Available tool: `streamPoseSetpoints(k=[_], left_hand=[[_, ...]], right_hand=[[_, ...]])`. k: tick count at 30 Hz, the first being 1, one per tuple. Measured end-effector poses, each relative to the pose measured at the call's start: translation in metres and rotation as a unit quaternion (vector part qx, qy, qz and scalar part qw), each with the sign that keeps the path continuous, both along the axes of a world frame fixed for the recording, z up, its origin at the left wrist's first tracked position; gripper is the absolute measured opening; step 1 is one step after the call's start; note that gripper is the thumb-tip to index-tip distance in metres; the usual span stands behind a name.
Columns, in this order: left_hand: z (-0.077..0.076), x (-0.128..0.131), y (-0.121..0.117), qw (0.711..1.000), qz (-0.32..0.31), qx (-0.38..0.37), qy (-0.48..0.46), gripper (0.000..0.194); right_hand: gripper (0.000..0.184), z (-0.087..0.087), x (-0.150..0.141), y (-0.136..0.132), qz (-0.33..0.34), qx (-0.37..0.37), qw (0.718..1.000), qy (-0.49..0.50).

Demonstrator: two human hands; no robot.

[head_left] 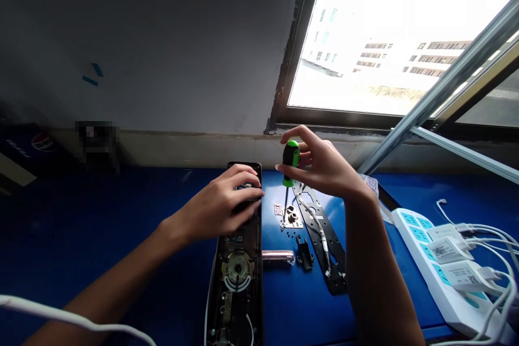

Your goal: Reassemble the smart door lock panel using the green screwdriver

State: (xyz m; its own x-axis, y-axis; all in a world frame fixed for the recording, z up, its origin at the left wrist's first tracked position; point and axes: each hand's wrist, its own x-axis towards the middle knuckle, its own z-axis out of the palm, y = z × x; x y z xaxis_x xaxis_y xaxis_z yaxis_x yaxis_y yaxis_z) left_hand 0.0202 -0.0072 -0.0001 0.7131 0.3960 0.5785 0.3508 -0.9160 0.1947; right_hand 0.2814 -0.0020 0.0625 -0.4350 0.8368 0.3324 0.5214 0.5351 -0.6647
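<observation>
My left hand [227,201] rests on the upper part of a long black door-lock body [237,275] lying open on the blue table [121,238], fingers curled over it. My right hand [324,167] holds a green-and-black screwdriver [289,165] upright by its handle. Its tip points down at a small metal plate [292,218] with a round fitting, and tiny screws lie beside the plate.
A black perforated backplate [322,238] with a white cable lies right of the small plate. A pink metal cylinder [278,257] and a small black part [305,255] lie nearby. A white power strip [438,265] with plugged adapters sits at the right. A window and wall stand behind.
</observation>
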Motion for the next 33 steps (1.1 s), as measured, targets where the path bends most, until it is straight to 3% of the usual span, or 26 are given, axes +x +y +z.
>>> streamPoseSetpoints(k=[8, 12, 15, 19, 22, 33], left_hand=[[0.017, -0.042, -0.005, 0.993, 0.012, -0.113, 0.016, 0.031], [0.018, -0.049, -0.003, 0.987, -0.002, -0.159, 0.029, 0.035], [0.014, -0.048, 0.002, 0.985, -0.003, -0.174, 0.002, 0.035], [0.008, -0.042, 0.007, 0.986, 0.006, -0.162, -0.023, 0.013], [0.005, -0.041, 0.009, 0.988, 0.016, -0.148, -0.033, 0.01], [0.003, -0.039, 0.009, 0.982, 0.042, -0.185, -0.022, 0.009]], right_hand=[[0.047, 0.01, -0.026, -0.017, -0.021, 0.07, 0.973, 0.22], [0.046, 0.009, -0.039, -0.017, -0.056, 0.143, 0.949, 0.275], [0.047, 0.005, -0.046, -0.014, -0.093, 0.175, 0.94, 0.277], [0.045, 0.001, -0.051, -0.012, -0.12, 0.187, 0.942, 0.253], [0.044, -0.001, -0.053, -0.011, -0.128, 0.196, 0.942, 0.239], [0.046, -0.005, -0.051, -0.007, -0.07, 0.215, 0.949, 0.221]])
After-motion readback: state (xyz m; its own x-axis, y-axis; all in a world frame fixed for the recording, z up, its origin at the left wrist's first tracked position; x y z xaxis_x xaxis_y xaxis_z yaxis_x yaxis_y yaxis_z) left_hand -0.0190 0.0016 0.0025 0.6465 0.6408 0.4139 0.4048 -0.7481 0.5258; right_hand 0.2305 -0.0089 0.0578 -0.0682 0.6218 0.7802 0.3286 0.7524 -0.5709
